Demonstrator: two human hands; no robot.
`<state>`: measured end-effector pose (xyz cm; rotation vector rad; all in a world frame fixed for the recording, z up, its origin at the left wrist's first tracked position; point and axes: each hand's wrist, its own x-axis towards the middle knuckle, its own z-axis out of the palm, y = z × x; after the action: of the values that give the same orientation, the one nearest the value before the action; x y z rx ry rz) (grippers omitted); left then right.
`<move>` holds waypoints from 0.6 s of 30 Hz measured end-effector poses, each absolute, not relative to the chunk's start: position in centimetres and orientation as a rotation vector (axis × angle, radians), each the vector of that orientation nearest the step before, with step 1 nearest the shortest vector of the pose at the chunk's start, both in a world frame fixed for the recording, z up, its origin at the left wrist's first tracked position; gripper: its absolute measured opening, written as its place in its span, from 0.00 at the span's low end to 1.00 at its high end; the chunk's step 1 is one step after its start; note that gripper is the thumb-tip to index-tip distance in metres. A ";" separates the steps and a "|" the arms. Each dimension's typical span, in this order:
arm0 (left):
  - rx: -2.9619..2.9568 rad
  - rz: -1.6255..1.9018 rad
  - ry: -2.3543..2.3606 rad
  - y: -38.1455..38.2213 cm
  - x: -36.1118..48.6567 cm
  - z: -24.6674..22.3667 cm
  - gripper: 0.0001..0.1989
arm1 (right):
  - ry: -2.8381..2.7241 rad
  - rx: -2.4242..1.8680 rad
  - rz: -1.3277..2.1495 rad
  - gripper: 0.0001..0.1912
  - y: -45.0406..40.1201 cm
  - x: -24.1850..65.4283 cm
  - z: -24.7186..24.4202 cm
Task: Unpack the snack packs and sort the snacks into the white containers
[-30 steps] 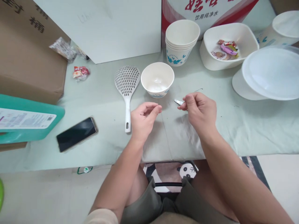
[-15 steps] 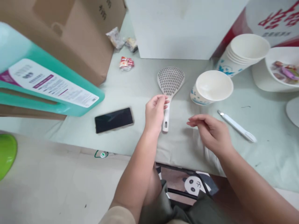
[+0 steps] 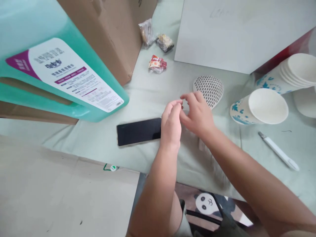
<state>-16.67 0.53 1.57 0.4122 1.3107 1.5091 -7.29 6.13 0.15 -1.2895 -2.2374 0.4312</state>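
The left hand [image 3: 171,123] has its fingers curled in with only a narrow space by the thumb, and whether something small is pinched there cannot be told. The right hand [image 3: 199,115] meets or nearly meets it, thumb and forefinger loosely parted, with nothing visible between them.

The likeliest trouble is crowding. The smartphone [image 3: 138,131] lies flat on the worktop [image 3: 148,97], its right end behind the left hand; contact is unclear. A careless sweep of that wrist could push the phone towards the near edge. The perforated skimmer [image 3: 211,89] lies beyond the right hand, its handle partly hidden under the forearm, so a lowered arm could press the handle and swing or tip the head.

On the right, the paper cup [image 3: 268,107] stands apart from both hands, near the cup stack [image 3: 300,70]. It looks light, so a quick outward move of the right elbow or sleeve could topple it. The slim white cutter [image 3: 278,151] lies nearer the arm, its metal tip uncovered and pointing towards the cup; a blind reach there could nick a finger. Small candy packets [image 3: 157,63] lie beyond the phone, beside the green jug [image 3: 98,95], and could skid if brushed.
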 end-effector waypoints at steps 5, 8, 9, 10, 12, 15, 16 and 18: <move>0.170 1.685 1.253 0.8 -18.2 2.4 0.12 | -2.454 -1.261 0.507 0.22 12.3 -14.5 0.4; 0.092 1.691 1.199 1.0 -18.8 3.1 0.15 | -2.554 -1.332 0.478 0.25 15.4 -17.5 0.5; 0.068 1.685 1.191 1.1 -19.0 3.2 0.15 | -2.574 -1.335 0.463 0.27 16.3 -18.2 0.5; 0.046 1.677 1.184 1.2 -19.1 3.2 0.14 | -2.592 -1.331 0.445 0.29 17.2 -18.8 0.5; 0.018 1.667 1.171 1.5 -19.3 3.0 0.14 | -2.621 -1.318 0.407 0.33 18.6 -19.6 0.3; 0.002 1.669 1.156 1.9 -19.4 2.6 0.13 | -2.649 -1.328 0.382 0.35 19.8 -20.2 0.3; 0.002 1.673 1.151 2.0 -19.4 2.5 0.12 | -2.652 -1.338 0.384 0.32 19.9 -20.3 0.4; 0.009 1.677 1.142 2.1 -19.3 2.4 0.12 | -2.648 -1.377 0.385 0.26 19.8 -20.3 0.7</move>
<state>-19.31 2.09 2.37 0.0092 1.1418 1.6767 -20.32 19.84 0.70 -1.3772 -2.6481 0.3845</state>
